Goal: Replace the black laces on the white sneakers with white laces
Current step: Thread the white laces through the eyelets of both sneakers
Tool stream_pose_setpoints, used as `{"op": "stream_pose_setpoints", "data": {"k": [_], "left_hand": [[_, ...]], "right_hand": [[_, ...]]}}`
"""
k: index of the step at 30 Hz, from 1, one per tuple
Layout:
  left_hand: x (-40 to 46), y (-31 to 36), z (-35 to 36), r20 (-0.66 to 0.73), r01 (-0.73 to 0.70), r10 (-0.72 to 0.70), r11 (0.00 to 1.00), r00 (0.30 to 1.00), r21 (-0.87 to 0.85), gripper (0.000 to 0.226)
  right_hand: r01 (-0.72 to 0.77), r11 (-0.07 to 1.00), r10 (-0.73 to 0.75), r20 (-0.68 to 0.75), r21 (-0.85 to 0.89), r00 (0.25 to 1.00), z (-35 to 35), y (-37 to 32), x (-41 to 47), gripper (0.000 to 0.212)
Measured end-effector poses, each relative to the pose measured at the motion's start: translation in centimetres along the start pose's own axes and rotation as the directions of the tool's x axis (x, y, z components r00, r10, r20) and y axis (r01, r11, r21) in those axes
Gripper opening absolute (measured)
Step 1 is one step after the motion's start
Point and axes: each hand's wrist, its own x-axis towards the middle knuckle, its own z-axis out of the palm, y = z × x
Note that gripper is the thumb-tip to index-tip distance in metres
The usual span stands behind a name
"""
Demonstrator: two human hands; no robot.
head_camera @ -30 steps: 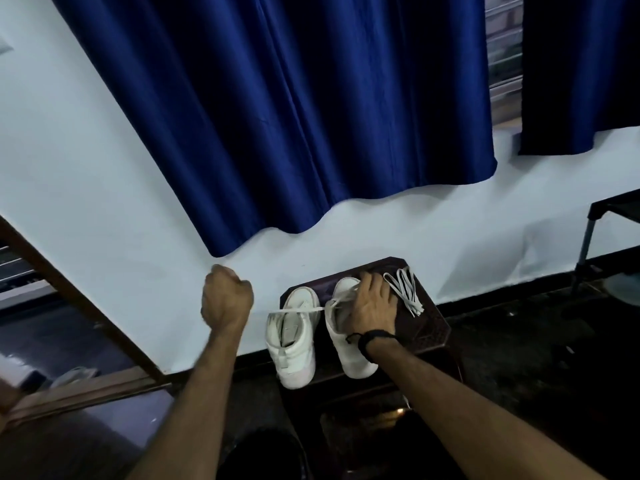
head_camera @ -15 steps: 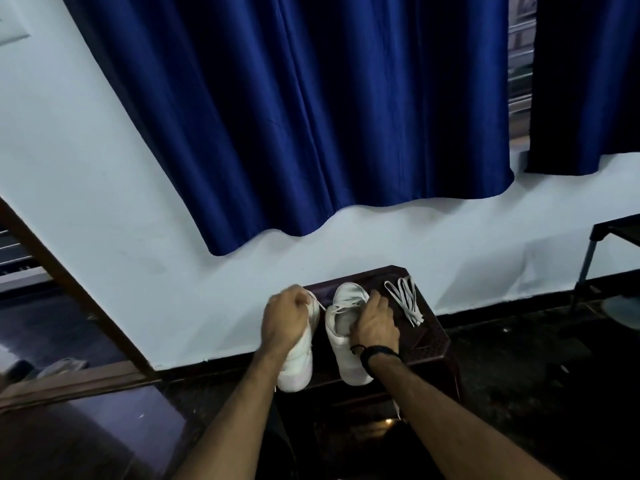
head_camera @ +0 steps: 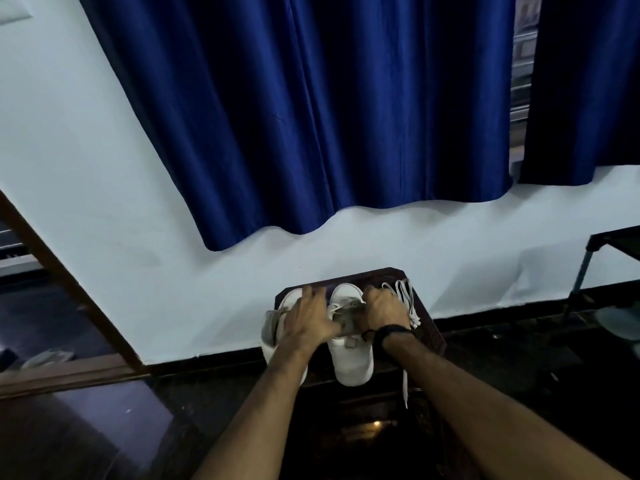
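Observation:
Two white sneakers stand side by side on a dark stool [head_camera: 431,327], toes towards the wall. My left hand [head_camera: 308,320] lies over the left sneaker [head_camera: 272,329] with blurred, spread fingers, its thumb reaching to the right sneaker's [head_camera: 351,363] tongue. My right hand [head_camera: 382,308], a black band at its wrist, grips the upper edge of the right sneaker with curled fingers. A white lace crosses that shoe's eyelets, and one lace end [head_camera: 404,388] hangs off the stool's front. A bundle of white laces [head_camera: 406,295] lies beside my right hand. No black lace shows.
The stool stands against a white wall under a blue curtain [head_camera: 329,116]. A brown door frame [head_camera: 62,282] slants at the left. A black metal stand [head_camera: 588,268] is at the right. The floor around is dark and glossy.
My left hand, which pulled a white lace out to the left as a fist, came back and now lies over the left sneaker. My right hand stayed on the right sneaker.

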Motion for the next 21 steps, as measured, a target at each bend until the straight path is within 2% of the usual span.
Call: {"op": "stream_pose_setpoints", "data": {"k": [3, 5, 8, 13, 16, 19, 21], "left_hand": [[-0.1, 1.3, 1.2, -0.022, 0.015, -0.013, 0.996, 1.000, 0.091, 0.038], [-0.5, 1.3, 2.2, -0.083, 0.075, -0.070, 0.995, 0.994, 0.060, 0.030], [-1.0, 1.4, 2.8, -0.103, 0.129, -0.126, 0.991, 0.987, 0.030, 0.030], [-0.7, 1.2, 2.4, -0.124, 0.083, -0.062, 0.982, 0.990, 0.170, 0.031], [-1.0, 0.4, 2.7, -0.151, 0.120, -0.098, 0.982, 0.984, 0.144, 0.033], [-1.3, 0.6, 2.9, -0.185, 0.187, -0.166, 0.976, 0.969, 0.107, 0.035], [-1.2, 0.4, 2.4, -0.145, 0.180, -0.163, 0.978, 0.976, 0.109, 0.041]], "right_hand": [[-0.077, 0.982, 0.065, 0.079, 0.171, 0.995, -0.2, 1.4, 0.5, 0.021], [-0.139, 0.944, 0.110, 0.114, 0.299, 0.987, -0.1, 2.2, 0.3, 0.011], [-0.154, 0.911, 0.123, 0.104, 0.383, 0.987, -0.4, 2.6, -0.1, 0.011], [-0.120, 0.967, 0.099, 0.102, 0.225, 0.990, -0.9, 2.6, -0.6, 0.016], [-0.095, 0.989, 0.086, 0.083, 0.117, 0.993, -1.3, 3.1, -0.3, 0.023], [-0.138, 0.985, 0.133, 0.056, 0.100, 0.990, -1.3, 2.6, -0.4, 0.024], [-0.170, 0.983, 0.166, 0.055, 0.072, 0.985, -1.4, 2.4, 0.0, 0.023]]}}
